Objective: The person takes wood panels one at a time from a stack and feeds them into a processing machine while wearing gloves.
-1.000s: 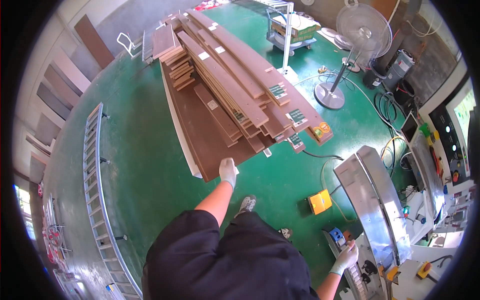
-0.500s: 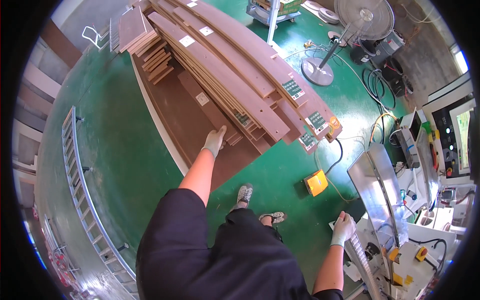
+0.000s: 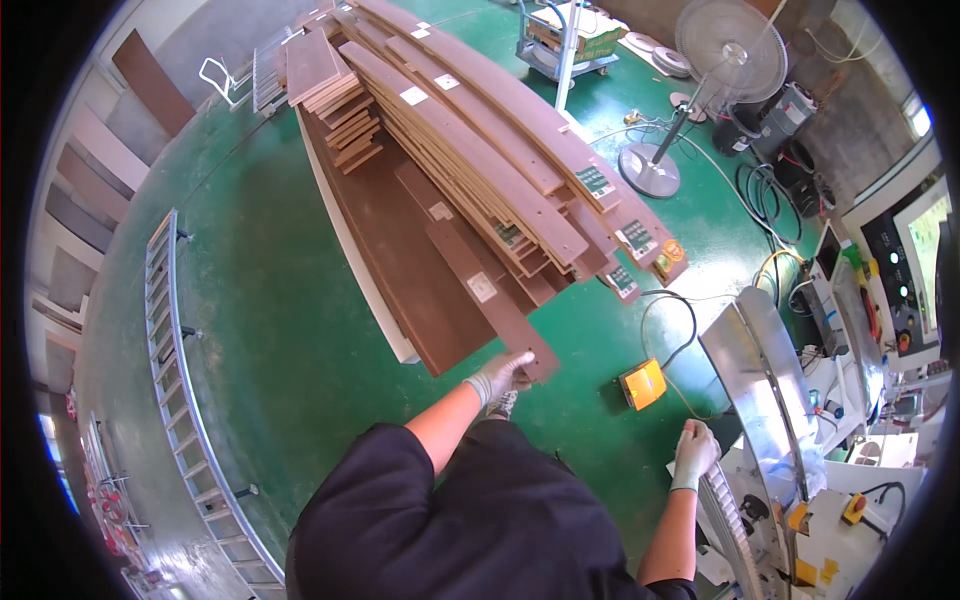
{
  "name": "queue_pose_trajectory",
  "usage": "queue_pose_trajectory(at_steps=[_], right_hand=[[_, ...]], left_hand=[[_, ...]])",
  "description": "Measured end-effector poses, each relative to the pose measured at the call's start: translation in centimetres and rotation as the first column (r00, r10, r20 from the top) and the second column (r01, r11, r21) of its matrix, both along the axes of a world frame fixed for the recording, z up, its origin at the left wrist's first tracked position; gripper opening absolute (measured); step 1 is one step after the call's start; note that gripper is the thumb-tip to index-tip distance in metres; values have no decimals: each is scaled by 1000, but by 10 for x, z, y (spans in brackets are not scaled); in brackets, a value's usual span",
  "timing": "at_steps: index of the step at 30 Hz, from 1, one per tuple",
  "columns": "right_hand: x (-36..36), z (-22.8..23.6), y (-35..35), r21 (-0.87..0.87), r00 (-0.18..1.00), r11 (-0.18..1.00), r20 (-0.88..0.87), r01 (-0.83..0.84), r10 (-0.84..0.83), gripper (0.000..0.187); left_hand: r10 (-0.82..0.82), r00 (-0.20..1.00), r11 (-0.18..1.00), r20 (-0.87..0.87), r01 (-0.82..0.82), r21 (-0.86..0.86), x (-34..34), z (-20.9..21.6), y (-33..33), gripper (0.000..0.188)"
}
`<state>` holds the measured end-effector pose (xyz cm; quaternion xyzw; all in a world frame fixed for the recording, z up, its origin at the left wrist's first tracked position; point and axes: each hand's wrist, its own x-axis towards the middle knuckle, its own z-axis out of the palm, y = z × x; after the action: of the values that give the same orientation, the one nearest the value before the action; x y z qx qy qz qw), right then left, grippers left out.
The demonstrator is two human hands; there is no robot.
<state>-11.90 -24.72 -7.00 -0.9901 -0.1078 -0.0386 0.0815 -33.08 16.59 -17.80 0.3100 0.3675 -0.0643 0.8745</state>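
Note:
My left hand (image 3: 499, 378), in a pale glove, grips the near end of a narrow brown board (image 3: 512, 326). The board has a white label and sticks out past the edge of a wide brown panel (image 3: 400, 240), its far part still over that panel. Beside it rises a stack of long brown boards (image 3: 470, 170) with white and green labels. My right hand (image 3: 695, 452), also gloved, is closed at the upper end of a ribbed metal strip (image 3: 728, 520) on the machine; what its fingers hold, if anything, is hidden.
A yellow foot pedal (image 3: 643, 384) with a cable lies on the green floor. The machine (image 3: 760, 370) with its metal guard stands at the right. A fan (image 3: 650, 170) and hoses stand beyond. A ladder (image 3: 172, 370) lies at the left.
My left hand has pulled the narrow board toward me and to the right, out past the panel's edge. My right hand stays by the ribbed strip. The view has shifted slightly.

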Motion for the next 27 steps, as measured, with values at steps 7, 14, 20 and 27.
queue_pose_trajectory(at_steps=[7,14,20,27], right_hand=[[-61,2,72,675,671,728,-484,-124,562,49],[-95,42,-25,610,617,793,-623,-3,481,51],[-135,49,-183,777,721,573,-551,260,420,58],[-176,62,-226,862,840,298,-485,411,243,68]], left_hand=[[-264,959,954,103,275,-120,-2,57,-144,62],[-677,684,718,270,694,42,-1,95,-244,59],[-327,923,861,201,379,-341,26,65,-307,40],[-264,931,934,251,311,-174,108,145,-389,45]])
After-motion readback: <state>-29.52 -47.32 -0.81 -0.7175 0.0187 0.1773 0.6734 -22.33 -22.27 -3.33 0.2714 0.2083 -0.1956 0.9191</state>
